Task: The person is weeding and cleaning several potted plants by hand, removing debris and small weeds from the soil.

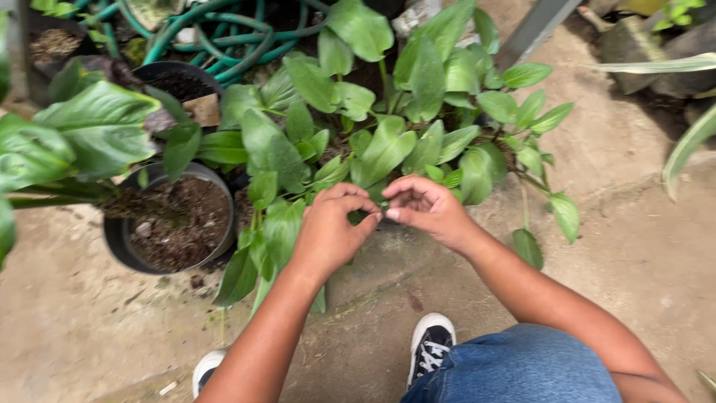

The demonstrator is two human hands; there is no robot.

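Left hand (330, 227) and right hand (426, 208) meet fingertip to fingertip, pinching a leaf (381, 152) stem of the leafy plant (418, 82); black pot (123, 242) stands nearby.

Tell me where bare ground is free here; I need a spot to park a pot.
Bare concrete lies right of the leafy plant, toward the slab edge, and bottom left below the black pot of soil. It is crowded by the left hand and right hand, and around the green hose.

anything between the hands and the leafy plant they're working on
Nothing visible. The left hand and right hand are already at the leafy plant, fingertips pinching among its lower leaves.
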